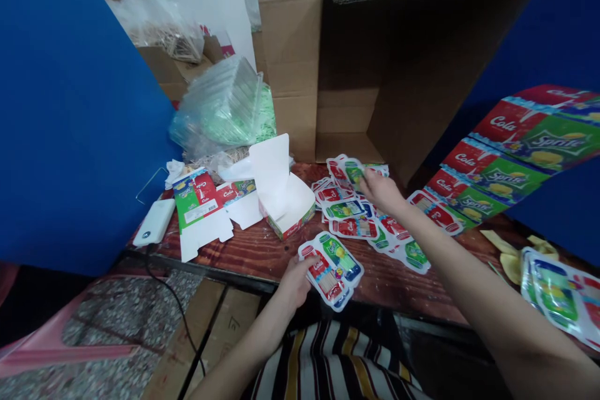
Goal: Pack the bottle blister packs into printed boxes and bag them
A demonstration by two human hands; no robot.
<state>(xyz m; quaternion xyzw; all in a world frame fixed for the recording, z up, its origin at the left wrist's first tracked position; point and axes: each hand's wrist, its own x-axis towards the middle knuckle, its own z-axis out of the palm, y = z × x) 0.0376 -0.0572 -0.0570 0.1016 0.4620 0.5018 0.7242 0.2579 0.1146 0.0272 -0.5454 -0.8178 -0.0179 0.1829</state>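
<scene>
Near the table's front edge, my left hand (295, 281) is closed on a small stack of bottle-shaped packets (344, 259) printed with red Cola and green lemon designs. Farther back, my right hand (379, 189) pinches the edge of a green-and-red packet (352, 172) on top of a loose pile. More packets (351, 227) of the same kind lie overlapping below and beside that hand. Just left of the pile stands a small folded carton (293, 200), its white lid raised and its printed side facing me.
Flat printed cartons (197, 197) and a white device (154, 222) with a cable lie to the left. Behind are clear plastic trays (225, 100) and a large open cardboard box (295, 75). Stacked Cola-and-Sprite cartons (497, 162) lean at right, near more packets (557, 294).
</scene>
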